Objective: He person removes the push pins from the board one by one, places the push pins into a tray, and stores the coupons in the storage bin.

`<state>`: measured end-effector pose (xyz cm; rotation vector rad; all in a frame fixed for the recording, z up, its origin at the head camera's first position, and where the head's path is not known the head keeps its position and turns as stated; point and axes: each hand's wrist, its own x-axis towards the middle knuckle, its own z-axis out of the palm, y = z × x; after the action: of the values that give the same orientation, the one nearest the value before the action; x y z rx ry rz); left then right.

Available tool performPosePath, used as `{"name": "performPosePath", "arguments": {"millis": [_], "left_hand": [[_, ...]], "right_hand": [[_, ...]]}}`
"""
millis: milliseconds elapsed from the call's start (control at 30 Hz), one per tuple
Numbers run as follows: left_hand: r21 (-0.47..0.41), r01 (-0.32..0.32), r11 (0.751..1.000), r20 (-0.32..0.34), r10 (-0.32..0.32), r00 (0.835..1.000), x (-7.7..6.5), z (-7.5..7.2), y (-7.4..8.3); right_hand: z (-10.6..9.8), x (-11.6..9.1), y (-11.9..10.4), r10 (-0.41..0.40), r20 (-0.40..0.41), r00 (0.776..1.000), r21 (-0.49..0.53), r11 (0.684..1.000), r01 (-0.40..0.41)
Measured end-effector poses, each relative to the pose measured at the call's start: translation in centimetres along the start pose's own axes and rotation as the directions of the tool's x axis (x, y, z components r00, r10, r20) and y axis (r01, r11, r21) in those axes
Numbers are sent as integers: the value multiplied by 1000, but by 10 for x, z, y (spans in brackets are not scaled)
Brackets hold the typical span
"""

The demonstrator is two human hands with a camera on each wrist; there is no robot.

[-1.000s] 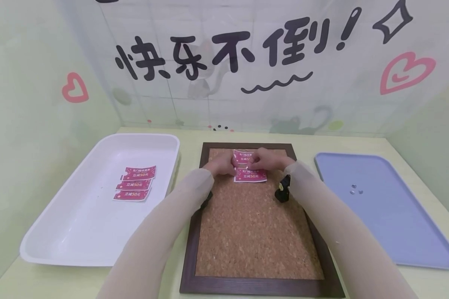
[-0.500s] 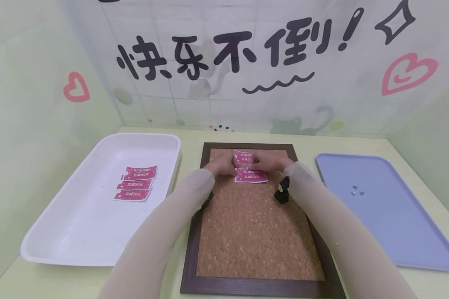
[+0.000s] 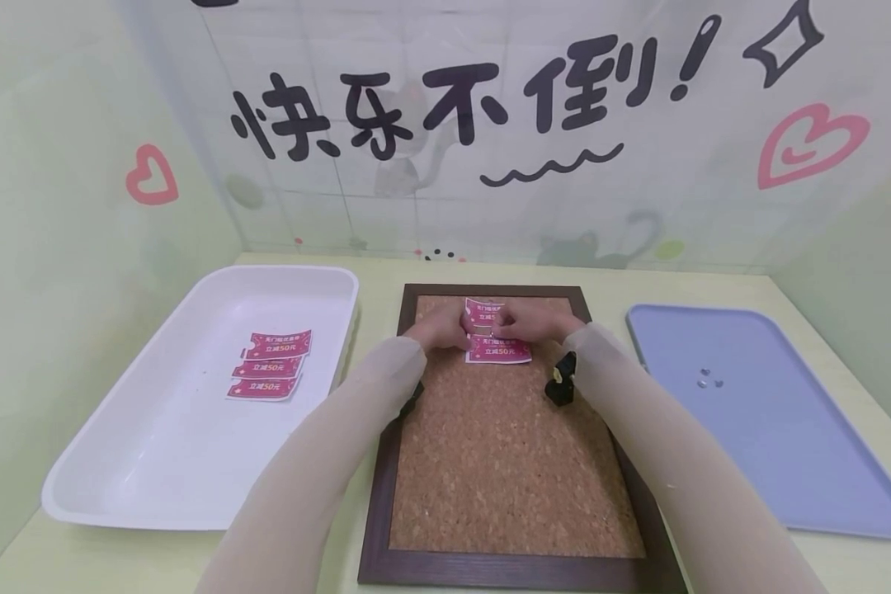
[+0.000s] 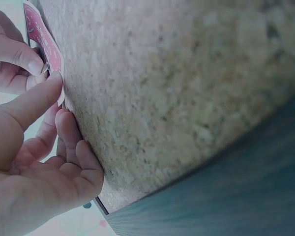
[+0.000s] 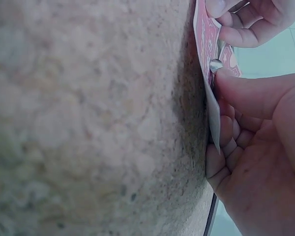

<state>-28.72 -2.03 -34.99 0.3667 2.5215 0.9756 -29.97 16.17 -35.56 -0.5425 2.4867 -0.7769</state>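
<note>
On the cork board, my left hand pinches the left end of the lower pink coupon between thumb and index finger. At that coupon's upper edge my right hand pinches a small silver thumbtack between thumb and index finger. The thumbtack's point is hidden. Just above lies another pink coupon, partly covered by my right hand. The right wrist view shows the lower coupon curling away from the cork at its near end.
Left of the board, a white tray holds several overlapping pink coupons. A blue tray on the right carries several small silver thumbtacks. A dark wooden frame borders the cork. Printed walls enclose the table.
Both hands stay at the same spot on the coupon. The whole head view has shifted slightly; the coupons and trays keep their places.
</note>
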Motion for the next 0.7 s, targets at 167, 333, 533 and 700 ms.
{"name": "performPosePath", "arguments": {"millis": [167,333,533,700], "left_hand": [[10,0,1000,-8,0,1000,2,3,-1],[-1,-6,1000,-6,6,1000,3,4,-1],[2,-21,1000,-4,21,1000,1,1,0],[-7,-7,1000,-19,7,1000,0,0,2]], "right_hand": [[1,-2,2,-10,-4,1000,23,1000,10],[1,-4,4,15,1,1000,51,999,-15],[2,-5,4,53,-21,998,98,994,-51],[4,-2,7,20,-80,997,114,993,-10]]}}
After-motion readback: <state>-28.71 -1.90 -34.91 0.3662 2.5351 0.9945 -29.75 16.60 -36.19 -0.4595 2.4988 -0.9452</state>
